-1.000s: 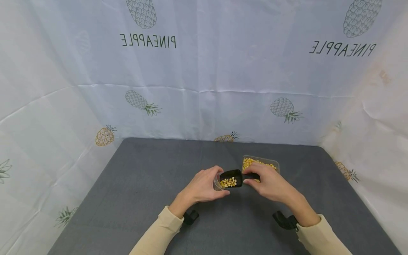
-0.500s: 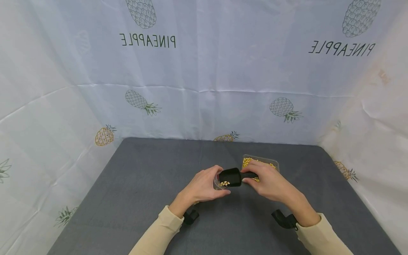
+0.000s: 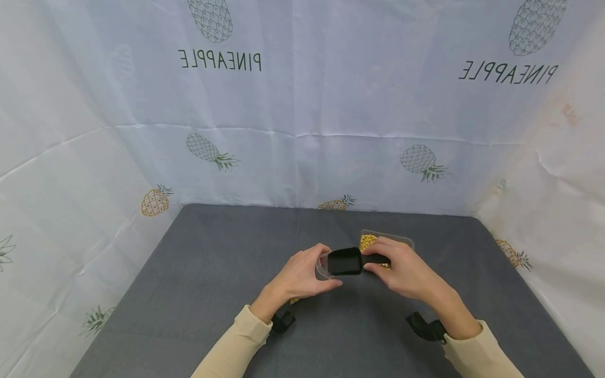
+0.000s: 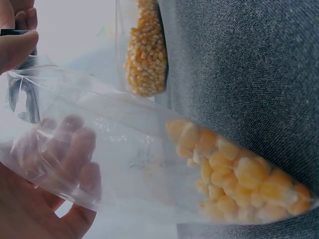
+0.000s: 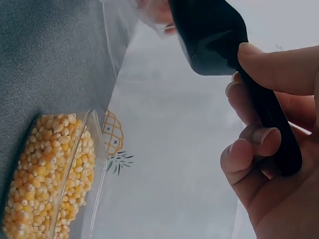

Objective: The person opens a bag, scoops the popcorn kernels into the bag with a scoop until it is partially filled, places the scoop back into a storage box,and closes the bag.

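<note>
My left hand (image 3: 302, 273) grips a clear plastic bag (image 4: 124, 129) near its mouth, fingers and thumb spread around the opening. Yellow corn kernels (image 4: 239, 184) fill the bag's lower corner, close over the table. In my right hand (image 3: 404, 268), thumb and fingers pinch the handle of a black scoop (image 3: 345, 261). The scoop's tip overlaps the bag's mouth in the head view, and its bowl looks bare of kernels. Behind the right hand stands a clear plastic box (image 5: 97, 194) holding many corn kernels (image 5: 45, 169); the hand partly hides it in the head view.
The dark grey table (image 3: 227, 252) extends around both hands. White cloth (image 3: 293, 94) with pineapple prints hangs behind the table and along its sides. A black wrist strap mount (image 3: 425, 326) sits below the right hand, and another mount (image 3: 283, 322) below the left.
The kernels in the scoop have gone out of its bowl at the bag's mouth as the scoop tipped. More kernels show below the left hand. The left hand has barely moved.
</note>
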Tool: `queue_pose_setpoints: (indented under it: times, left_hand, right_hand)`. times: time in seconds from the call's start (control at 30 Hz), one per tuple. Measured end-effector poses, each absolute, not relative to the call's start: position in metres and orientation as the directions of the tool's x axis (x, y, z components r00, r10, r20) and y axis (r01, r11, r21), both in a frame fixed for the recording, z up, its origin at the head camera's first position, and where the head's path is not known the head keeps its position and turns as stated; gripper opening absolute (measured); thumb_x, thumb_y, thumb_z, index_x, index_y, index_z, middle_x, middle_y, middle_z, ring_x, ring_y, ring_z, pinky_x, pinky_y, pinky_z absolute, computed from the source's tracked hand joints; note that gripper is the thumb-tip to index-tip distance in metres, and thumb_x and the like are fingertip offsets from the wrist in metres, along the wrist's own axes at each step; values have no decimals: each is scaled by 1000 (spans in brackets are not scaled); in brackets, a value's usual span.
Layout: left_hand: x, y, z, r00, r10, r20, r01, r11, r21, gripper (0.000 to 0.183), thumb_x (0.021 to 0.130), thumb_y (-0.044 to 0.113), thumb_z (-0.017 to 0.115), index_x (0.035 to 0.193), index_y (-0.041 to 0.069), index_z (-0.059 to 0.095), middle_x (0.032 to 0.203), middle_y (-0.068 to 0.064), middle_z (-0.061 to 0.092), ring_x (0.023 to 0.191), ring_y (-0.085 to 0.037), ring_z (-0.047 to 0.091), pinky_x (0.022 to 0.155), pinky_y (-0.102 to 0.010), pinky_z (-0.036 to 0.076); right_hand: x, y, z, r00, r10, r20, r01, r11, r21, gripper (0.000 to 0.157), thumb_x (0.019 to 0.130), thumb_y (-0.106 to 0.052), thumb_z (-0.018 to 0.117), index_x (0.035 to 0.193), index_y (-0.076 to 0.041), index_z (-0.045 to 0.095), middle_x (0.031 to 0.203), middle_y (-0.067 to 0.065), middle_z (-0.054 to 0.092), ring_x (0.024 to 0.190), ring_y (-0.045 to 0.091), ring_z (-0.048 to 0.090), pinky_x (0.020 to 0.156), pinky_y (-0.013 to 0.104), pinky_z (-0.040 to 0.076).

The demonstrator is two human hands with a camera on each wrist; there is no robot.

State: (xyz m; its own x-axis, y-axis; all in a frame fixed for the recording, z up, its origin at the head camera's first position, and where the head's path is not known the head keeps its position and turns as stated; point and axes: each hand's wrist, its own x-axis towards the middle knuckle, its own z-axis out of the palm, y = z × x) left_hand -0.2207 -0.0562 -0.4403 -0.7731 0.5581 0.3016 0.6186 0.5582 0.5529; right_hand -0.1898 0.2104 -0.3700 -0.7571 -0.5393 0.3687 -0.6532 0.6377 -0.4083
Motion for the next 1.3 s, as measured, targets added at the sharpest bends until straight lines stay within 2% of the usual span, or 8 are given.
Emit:
queue_pose_setpoints:
  times: [0.17,0.57,0.8,0.97,1.3]
  left_hand:
    - [-220,-57,-439,-781,541,311,609,550,572,62,86,47,77,132,10,57,99,4,61,74,-6,52,66,-26,45]
    - [-219,-57,-438,-783,519,343,612,543,575,60,87,48,76,132,12,57,101,2,63,75,-6,53,68,-28,46]
    - [-219,-58,-438,-789,512,340,605,546,579,60,88,49,75,132,13,57,101,-1,65,77,-7,54,69,-29,46]
    - [-220,-59,-439,-784,511,352,612,545,573,59,88,49,76,132,14,57,100,0,64,79,-8,54,70,-29,46]
    - [-221,-59,-439,-777,512,366,622,534,572,60,87,48,77,131,13,58,99,-2,64,75,-7,52,67,-27,45]
  right_hand:
    - [-190,218,-375,-765,-511,392,-644,617,-452,25,86,-5,81,108,-13,74,101,-3,67,87,9,62,71,36,53]
    - [-183,233,-378,-819,-422,388,-573,638,-515,24,89,-10,79,112,-15,74,107,-4,68,91,14,62,70,33,52]
    - [-184,242,-381,-805,-411,427,-591,622,-515,24,88,-6,79,110,-14,74,105,-5,67,83,10,59,64,30,48]
    - [-183,249,-382,-824,-389,412,-563,641,-522,24,90,-8,78,112,-15,74,107,-2,69,93,14,64,72,36,53]
    - [-188,270,-393,-845,-345,409,-527,668,-525,25,91,-8,77,115,-13,74,107,-3,69,94,17,65,75,33,53]
